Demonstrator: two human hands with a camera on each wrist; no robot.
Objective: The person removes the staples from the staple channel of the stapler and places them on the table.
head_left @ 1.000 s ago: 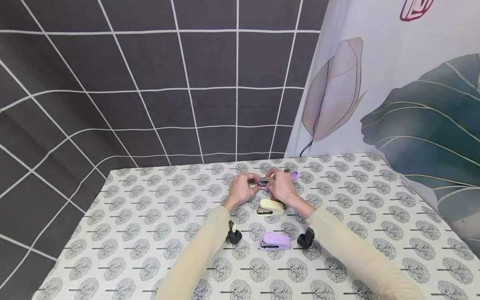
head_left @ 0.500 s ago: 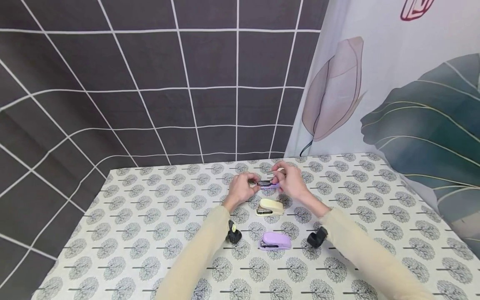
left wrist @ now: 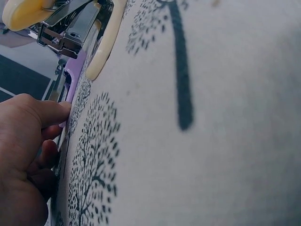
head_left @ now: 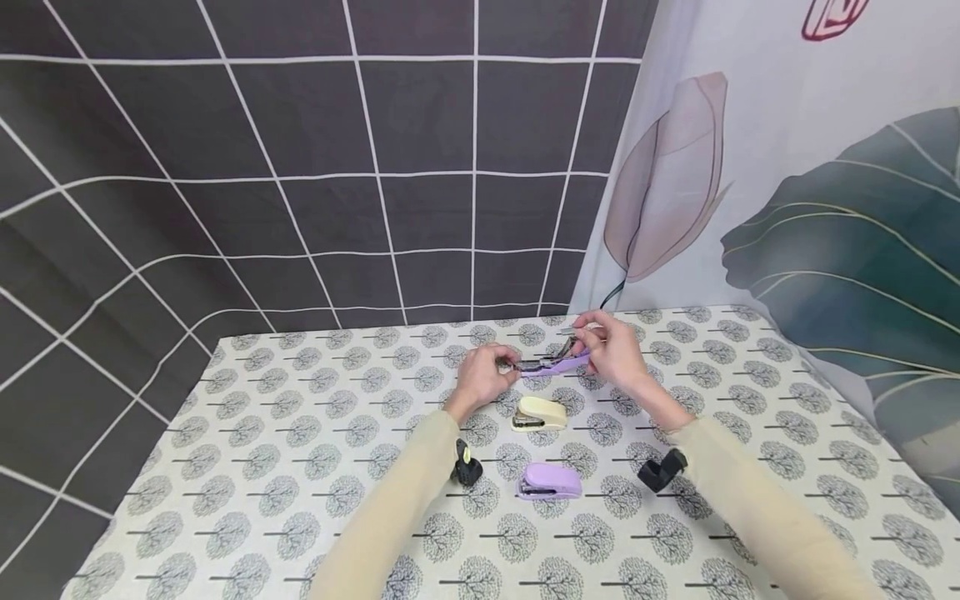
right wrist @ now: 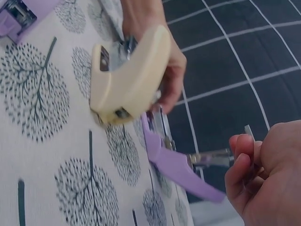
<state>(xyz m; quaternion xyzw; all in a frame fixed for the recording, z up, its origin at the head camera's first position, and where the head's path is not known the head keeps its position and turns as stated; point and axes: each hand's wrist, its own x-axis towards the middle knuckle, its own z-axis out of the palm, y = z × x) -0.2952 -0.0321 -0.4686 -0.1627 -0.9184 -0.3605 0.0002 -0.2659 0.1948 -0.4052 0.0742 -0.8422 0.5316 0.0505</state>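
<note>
A purple stapler (head_left: 558,364) lies opened out flat near the back of the table, its metal inner parts showing. My left hand (head_left: 483,375) pinches its left end between thumb and fingers; in the left wrist view the thumb of the left hand (left wrist: 28,141) presses that purple end. My right hand (head_left: 617,354) is over the stapler's right end, pinching a thin silver strip (right wrist: 250,133), perhaps staples. In the right wrist view, a raised metal piece (right wrist: 211,157) of the stapler reaches close to the right fingers; whether they touch cannot be told.
Nearer the front stand a cream stapler (head_left: 540,414) and, closer still, a second purple stapler (head_left: 549,482). The table bears a tree-print cloth (head_left: 300,467). A dark grid-patterned curtain (head_left: 420,208) hangs behind it, with a leaf-print curtain (head_left: 825,250) at right.
My right hand has drawn right and slightly back from the stapler's middle, with the thin silver strip in its fingers. The stapler's metal middle shows more now. My left hand has stayed put.
</note>
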